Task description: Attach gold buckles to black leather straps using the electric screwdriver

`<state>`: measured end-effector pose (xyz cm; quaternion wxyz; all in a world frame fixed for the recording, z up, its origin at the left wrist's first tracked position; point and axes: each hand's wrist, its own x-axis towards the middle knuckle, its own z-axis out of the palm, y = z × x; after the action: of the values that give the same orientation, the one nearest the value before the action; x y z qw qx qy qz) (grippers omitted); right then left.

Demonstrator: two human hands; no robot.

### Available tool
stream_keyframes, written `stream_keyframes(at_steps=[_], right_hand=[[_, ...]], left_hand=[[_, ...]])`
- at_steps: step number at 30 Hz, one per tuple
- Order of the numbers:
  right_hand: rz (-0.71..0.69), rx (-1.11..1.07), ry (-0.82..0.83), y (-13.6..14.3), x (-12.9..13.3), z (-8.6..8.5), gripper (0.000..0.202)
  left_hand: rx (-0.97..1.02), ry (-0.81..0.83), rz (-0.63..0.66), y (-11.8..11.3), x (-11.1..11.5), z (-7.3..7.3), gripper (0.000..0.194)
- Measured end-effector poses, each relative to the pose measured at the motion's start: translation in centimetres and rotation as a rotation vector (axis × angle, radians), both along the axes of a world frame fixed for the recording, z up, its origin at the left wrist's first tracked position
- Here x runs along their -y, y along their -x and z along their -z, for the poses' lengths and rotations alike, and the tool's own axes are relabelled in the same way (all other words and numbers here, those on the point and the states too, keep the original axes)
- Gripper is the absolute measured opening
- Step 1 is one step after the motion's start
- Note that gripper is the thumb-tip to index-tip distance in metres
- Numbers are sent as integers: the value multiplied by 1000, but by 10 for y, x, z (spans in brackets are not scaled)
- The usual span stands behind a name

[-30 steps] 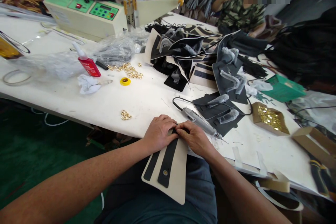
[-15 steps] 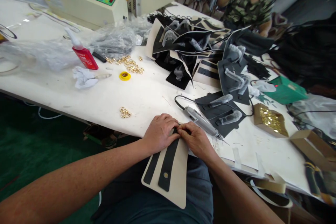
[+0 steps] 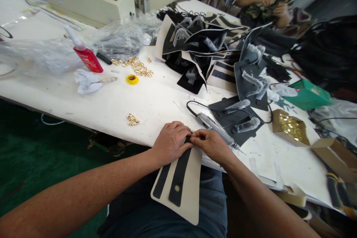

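Note:
A beige panel with two black strips lies across my lap, its upper end at the table edge. One strip carries a small round metal piece near its lower end. My left hand grips the panel's upper part, fingers over the far edge and thumb on the near face. Beside it, my right hand pinches at the top of the longer strip; whatever sits between those fingertips is hidden. Close to my right hand rests a grey corded rotary tool. Small gold hardware pieces lie in a little pile beyond my left hand.
Black and beige panels are heaped at the back. A red bottle, a yellow ring-shaped item and a cream machine stand left. A box of gold pieces and pliers are right. Another person's hands show at the back.
Both hands stay at the panel's top edge, with only slight finger movement. The view has shifted a little. The other person's hands have come lower and closer together.

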<state>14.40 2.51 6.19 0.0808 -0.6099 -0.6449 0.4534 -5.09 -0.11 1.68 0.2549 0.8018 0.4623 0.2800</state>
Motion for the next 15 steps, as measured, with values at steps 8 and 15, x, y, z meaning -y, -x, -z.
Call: stream_keyframes(at_steps=[8,15], right_hand=[[-50,41,-15,-2,-5,3,17],[-81,-8,64,-4,-18,4,11]], left_hand=[[-13,4,3,0,-1,-1,29],[-15,-6,1,0,1,-2,30]])
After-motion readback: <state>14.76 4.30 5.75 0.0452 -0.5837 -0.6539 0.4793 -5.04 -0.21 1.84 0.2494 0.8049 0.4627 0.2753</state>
